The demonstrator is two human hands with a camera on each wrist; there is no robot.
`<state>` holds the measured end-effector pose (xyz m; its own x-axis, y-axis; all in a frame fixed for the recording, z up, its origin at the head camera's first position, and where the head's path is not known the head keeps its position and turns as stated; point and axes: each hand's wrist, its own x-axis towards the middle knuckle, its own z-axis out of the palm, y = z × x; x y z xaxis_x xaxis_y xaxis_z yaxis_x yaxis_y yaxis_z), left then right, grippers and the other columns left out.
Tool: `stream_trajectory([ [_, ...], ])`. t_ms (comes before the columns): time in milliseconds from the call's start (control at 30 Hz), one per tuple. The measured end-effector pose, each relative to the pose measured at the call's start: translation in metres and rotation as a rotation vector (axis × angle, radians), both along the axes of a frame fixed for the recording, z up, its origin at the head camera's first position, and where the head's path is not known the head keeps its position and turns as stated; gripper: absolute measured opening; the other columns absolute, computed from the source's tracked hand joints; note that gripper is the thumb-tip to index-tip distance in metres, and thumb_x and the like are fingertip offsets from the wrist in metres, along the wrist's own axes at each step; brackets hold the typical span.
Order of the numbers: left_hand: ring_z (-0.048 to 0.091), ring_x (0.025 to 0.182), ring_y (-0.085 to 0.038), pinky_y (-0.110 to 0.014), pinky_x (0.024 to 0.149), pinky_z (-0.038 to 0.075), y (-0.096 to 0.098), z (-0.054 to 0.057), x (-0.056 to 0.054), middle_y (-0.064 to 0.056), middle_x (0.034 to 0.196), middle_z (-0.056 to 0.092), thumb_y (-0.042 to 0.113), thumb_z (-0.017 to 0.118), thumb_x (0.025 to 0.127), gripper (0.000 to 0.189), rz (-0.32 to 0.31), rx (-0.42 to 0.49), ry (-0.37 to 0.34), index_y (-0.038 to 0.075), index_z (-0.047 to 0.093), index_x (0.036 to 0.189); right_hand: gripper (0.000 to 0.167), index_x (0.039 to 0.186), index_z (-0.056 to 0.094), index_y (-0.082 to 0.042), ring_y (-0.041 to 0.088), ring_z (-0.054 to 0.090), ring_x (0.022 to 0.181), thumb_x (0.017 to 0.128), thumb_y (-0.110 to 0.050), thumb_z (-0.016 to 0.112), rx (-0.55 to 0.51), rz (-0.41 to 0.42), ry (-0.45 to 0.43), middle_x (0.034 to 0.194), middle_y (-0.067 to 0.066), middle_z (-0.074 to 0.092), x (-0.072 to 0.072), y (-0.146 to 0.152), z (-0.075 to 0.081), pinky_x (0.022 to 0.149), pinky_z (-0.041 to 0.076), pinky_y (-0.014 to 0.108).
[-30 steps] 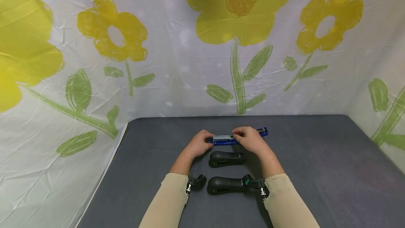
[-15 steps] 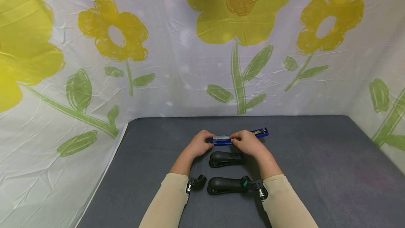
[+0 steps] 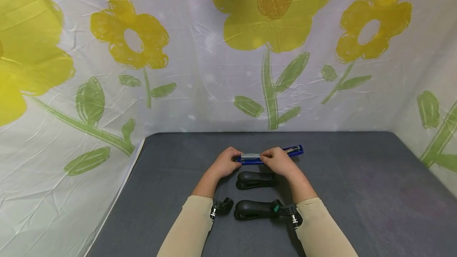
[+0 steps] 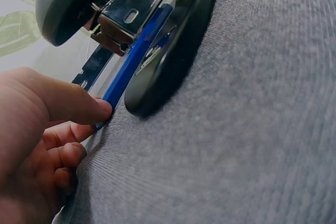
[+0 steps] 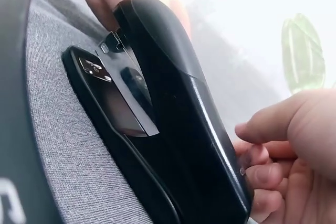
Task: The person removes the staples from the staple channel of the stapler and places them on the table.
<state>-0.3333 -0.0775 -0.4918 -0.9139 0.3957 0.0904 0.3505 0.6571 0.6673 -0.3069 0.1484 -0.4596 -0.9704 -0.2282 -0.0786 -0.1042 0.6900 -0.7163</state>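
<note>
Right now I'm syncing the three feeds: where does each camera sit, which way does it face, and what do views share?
Head: worn high, facing forward and down at the grey table; both sleeved forearms show, left hand and right hand holding the blue stapler.
Left wrist: low by the tabletop, looking past the left hand's fingers along the blue stapler.
Right wrist: low, facing the black stapler; the right hand's fingers show.
Shared: the black stapler appears in all three.

My grey felt table (image 3: 357, 193) carries 3 staplers: blue one (image 3: 271, 155) nearest the far edge, 2 black staplers (image 3: 255, 179) (image 3: 255, 209) nearer me.
</note>
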Motion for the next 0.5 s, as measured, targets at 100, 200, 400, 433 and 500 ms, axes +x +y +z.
stream_trajectory([
  [100, 0.054, 0.098, -0.024, -0.042, 0.088, 0.045, 0.0006, 0.0007, 0.0012, -0.013, 0.118, 0.062, 0.001, 0.073, 0.091, 0.032, 0.003, 0.002, -0.006, -0.001, 0.072, 0.123, 0.032, 0.126, 0.070, 0.004, 0.038, 0.063, 0.116, 0.106, -0.017, 0.058, -0.043, -0.035, -0.009, 0.123, 0.021, 0.069, -0.0020, 0.0002, -0.0033, 0.095, 0.050, 0.052],
  [200, 0.054, 0.098, -0.023, -0.041, 0.087, 0.045, 0.0011, 0.0014, 0.0020, -0.013, 0.118, 0.062, 0.001, 0.073, 0.092, 0.031, 0.006, 0.003, -0.012, -0.001, 0.073, 0.123, 0.030, 0.122, 0.072, 0.002, 0.036, 0.064, 0.114, 0.105, -0.019, 0.059, -0.087, -0.079, -0.017, 0.120, 0.019, 0.070, -0.0033, 0.0007, -0.0052, 0.094, 0.050, 0.052],
  [400, 0.053, 0.096, -0.023, -0.041, 0.086, 0.045, 0.0011, 0.0023, 0.0021, -0.012, 0.118, 0.062, 0.001, 0.073, 0.092, 0.032, 0.017, 0.011, -0.025, -0.001, 0.072, 0.124, 0.022, 0.114, 0.075, -0.003, 0.025, 0.064, 0.092, 0.103, -0.019, 0.064, -0.135, -0.140, 0.006, 0.105, 0.010, 0.072, -0.0035, -0.0022, -0.0047, 0.080, 0.052, 0.044],
  [433, 0.053, 0.096, -0.023, -0.041, 0.086, 0.045, 0.0013, 0.0027, 0.0023, -0.012, 0.118, 0.061, 0.001, 0.073, 0.092, 0.032, 0.018, 0.014, -0.028, -0.001, 0.072, 0.124, 0.021, 0.112, 0.075, -0.004, 0.023, 0.064, 0.090, 0.103, -0.019, 0.065, -0.143, -0.145, 0.014, 0.103, 0.009, 0.072, -0.0033, -0.0034, -0.0047, 0.078, 0.052, 0.043],
  [500, 0.053, 0.095, -0.023, -0.040, 0.085, 0.045, 0.0016, 0.0031, 0.0027, -0.012, 0.118, 0.062, 0.001, 0.073, 0.091, 0.032, 0.019, 0.016, -0.028, -0.001, 0.072, 0.124, 0.018, 0.110, 0.075, -0.004, 0.022, 0.063, 0.087, 0.102, -0.017, 0.067, -0.157, -0.153, 0.038, 0.101, 0.008, 0.072, -0.0031, -0.0052, -0.0051, 0.076, 0.051, 0.041],
])
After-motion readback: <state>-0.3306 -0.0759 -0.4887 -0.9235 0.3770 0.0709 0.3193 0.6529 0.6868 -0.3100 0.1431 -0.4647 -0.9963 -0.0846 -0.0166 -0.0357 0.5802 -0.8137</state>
